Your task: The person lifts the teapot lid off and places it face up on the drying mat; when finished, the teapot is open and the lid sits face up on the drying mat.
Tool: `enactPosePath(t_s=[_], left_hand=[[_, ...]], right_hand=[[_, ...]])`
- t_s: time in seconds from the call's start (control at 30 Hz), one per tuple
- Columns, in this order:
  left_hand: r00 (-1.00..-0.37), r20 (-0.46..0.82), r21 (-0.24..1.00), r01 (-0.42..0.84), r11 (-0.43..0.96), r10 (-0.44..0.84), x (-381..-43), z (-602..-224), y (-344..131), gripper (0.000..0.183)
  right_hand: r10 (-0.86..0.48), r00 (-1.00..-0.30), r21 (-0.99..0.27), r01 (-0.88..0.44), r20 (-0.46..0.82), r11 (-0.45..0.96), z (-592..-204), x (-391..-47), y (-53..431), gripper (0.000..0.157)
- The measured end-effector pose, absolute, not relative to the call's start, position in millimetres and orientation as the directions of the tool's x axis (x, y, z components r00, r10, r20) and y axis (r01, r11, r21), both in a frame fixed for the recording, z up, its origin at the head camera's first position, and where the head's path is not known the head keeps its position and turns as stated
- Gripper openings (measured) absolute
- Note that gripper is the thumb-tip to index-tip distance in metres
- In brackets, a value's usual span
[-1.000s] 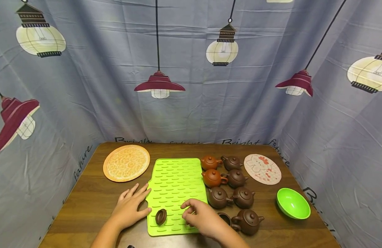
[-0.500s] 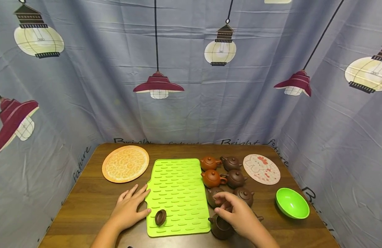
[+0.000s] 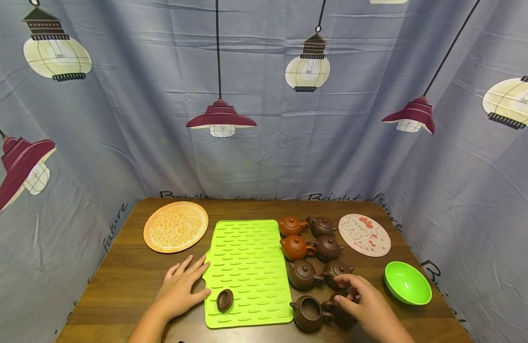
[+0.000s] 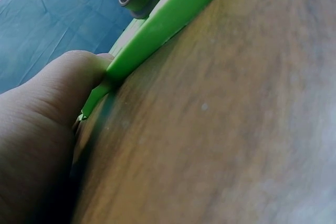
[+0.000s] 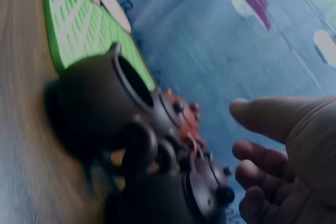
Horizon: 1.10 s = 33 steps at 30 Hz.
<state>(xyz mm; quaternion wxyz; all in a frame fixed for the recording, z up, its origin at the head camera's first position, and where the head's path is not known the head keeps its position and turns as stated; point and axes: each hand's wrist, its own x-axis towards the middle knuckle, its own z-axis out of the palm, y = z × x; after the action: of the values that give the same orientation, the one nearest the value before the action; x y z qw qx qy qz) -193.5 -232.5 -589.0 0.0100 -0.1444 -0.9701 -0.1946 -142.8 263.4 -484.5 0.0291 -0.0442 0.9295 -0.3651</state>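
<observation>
My left hand (image 3: 178, 291) rests at the left edge of the green mat (image 3: 251, 267), fingers spread and touching it. In the left wrist view the thumb (image 4: 65, 80) meets the mat's edge. A dark brown teapot lid (image 3: 225, 300) lies tilted on the mat's near left part. Right of the mat stands a dark brown teapot without its lid (image 3: 306, 324), its inside showing. Over the lidded dark teapot (image 3: 342, 318) beside it hovers my right hand (image 3: 369, 305), partly hiding it. The right wrist view shows loosely bent fingers with nothing between them, near that teapot's knob (image 5: 224, 195).
Behind these teapots stand several lidded ones, brown (image 3: 302, 275) and orange (image 3: 295, 247), in two columns. A green bowl (image 3: 407, 286) and a round rabbit-print mat (image 3: 362, 245) are at the right. An orange-patterned round mat (image 3: 176, 227) lies at the back left.
My right hand has moved from above the green mat rightward, past the lidless teapot, to the lidded teapot beside it. The left hand and the lid have stayed in place.
</observation>
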Motion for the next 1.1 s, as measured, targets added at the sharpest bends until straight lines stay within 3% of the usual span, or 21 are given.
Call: enactPosePath(t_s=[0.43, 0.8, 1.1], left_hand=[[-0.96, 0.069, 0.386, 0.276, 0.88, 0.271, -192.2, -587.8, -232.0, 0.083], [-0.959, 0.076, 0.385, 0.281, 0.879, 0.273, -192.0, -587.1, -232.0, 0.081], [-0.961, 0.071, 0.385, 0.274, 0.881, 0.268, -191.9, -587.2, -231.6, 0.081]], right_hand=[[-0.149, -0.987, -0.636, -0.077, -0.059, 0.767, -502.1, -138.0, 293.1, 0.038], [-0.098, -0.991, -0.633, -0.02, -0.088, 0.774, -506.3, -140.1, 297.0, 0.019], [-0.102, -0.988, -0.652, -0.001, -0.117, 0.758, -507.2, -140.7, 299.8, 0.015]])
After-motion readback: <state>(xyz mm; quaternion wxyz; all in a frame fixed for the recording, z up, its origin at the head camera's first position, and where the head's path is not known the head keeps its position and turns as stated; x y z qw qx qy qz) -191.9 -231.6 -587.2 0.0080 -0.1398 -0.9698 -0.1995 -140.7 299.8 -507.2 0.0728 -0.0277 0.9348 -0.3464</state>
